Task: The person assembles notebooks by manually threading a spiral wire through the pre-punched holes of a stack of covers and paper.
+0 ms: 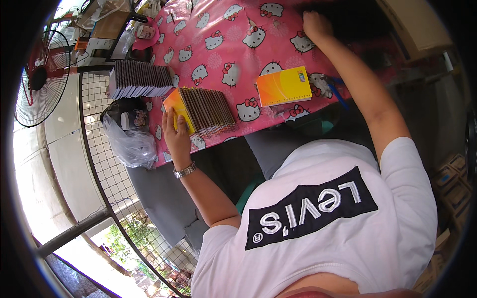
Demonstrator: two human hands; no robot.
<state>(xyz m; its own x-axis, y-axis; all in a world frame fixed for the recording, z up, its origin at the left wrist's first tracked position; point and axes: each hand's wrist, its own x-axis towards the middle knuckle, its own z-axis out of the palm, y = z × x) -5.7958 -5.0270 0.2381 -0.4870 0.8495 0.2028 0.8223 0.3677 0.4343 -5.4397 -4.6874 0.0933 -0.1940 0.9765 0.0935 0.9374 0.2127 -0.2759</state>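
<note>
My left hand (176, 130), with a metal watch on its wrist, lies with fingers stretched out against the yellow-orange cover of the end notebook in a row of spiral notebooks (208, 109). The row is packed close together, bindings upward, near the table's front edge. One yellow-orange spiral notebook (284, 86) lies flat in front of me. Farther off to the right, my right hand (317, 26) is closed beside a dark area at the table's far side. Whatever its fingers hold, if anything, is hidden.
A second row of notebooks (139, 79) stands at the left, beyond a clear plastic bag (130, 144) and a dark bag. A blue pen-like object (341, 97) lies right of the flat notebook. A pink patterned cloth (213, 64) covers the table. A fan (42, 78) stands far left.
</note>
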